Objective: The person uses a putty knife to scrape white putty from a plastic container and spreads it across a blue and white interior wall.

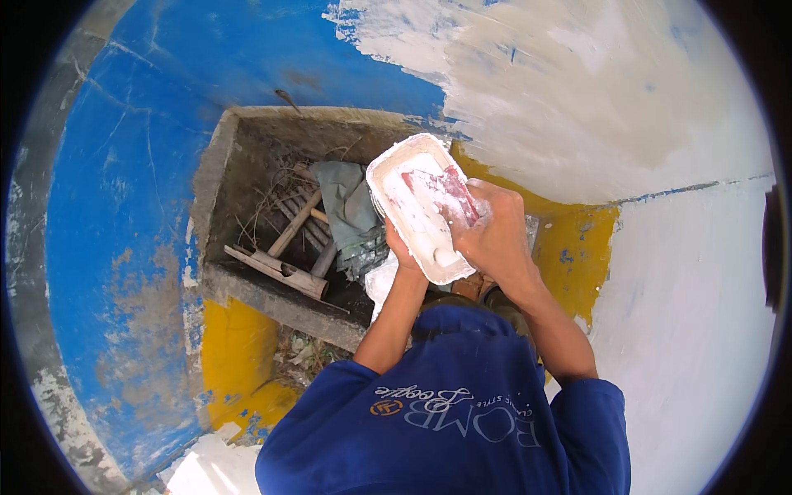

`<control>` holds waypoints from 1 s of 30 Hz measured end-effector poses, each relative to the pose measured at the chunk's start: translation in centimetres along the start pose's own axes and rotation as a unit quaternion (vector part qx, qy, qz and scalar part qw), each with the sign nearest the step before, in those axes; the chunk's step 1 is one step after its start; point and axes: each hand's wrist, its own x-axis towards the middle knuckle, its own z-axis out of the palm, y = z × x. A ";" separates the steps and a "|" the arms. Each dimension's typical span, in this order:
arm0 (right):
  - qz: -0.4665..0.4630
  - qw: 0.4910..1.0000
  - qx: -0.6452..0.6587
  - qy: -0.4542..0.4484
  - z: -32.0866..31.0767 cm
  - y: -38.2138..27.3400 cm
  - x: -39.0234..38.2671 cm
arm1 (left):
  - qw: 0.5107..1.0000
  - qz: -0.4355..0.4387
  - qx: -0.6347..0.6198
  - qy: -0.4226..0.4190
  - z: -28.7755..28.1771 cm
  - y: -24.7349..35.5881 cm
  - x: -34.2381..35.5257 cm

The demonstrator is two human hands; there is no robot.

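My left hand [400, 246] grips the side of an oblong, tray-like container [381, 169] that is smeared with white paste. The container is held out over my lap and lies tilted. White putty [425, 238] coats its inside. In my right hand [497, 233], closed, is a red putty scraper [466, 196] with white paste across it. The scraper lies over the container's inside, near its right rim. My fingers under the container are hidden.
To the left, a concrete trough [216, 177] holds sticks, a split bamboo piece [285, 276] and a grey-green cloth [342, 198]. The wall is blue [99, 239] on the left and coated pale [577, 99] on the right, with yellow lower parts [577, 256]. A white sheet-like thing [210, 470] lies at lower left.
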 end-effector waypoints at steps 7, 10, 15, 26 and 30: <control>-0.001 0.990 -0.105 -0.089 0.2 -1.4 1.0 | 0.998 -0.032 -0.039 -0.046 0.8 0.1 0.2; -0.010 0.997 -0.057 -0.046 -0.1 -1.3 0.9 | 0.997 -0.018 -0.050 -0.056 0.8 0.9 0.0; 0.173 0.976 0.133 -0.021 -1.1 0.6 0.2 | 0.991 -0.060 -0.056 -0.110 2.6 2.2 -0.4; -0.104 0.974 -0.200 -0.005 1.0 -1.6 -0.9 | 0.995 0.014 0.062 -0.081 2.5 2.4 -0.1; -0.134 0.975 -0.162 -0.077 0.8 -2.1 -1.9 | 0.996 0.033 0.055 -0.065 2.0 2.9 0.1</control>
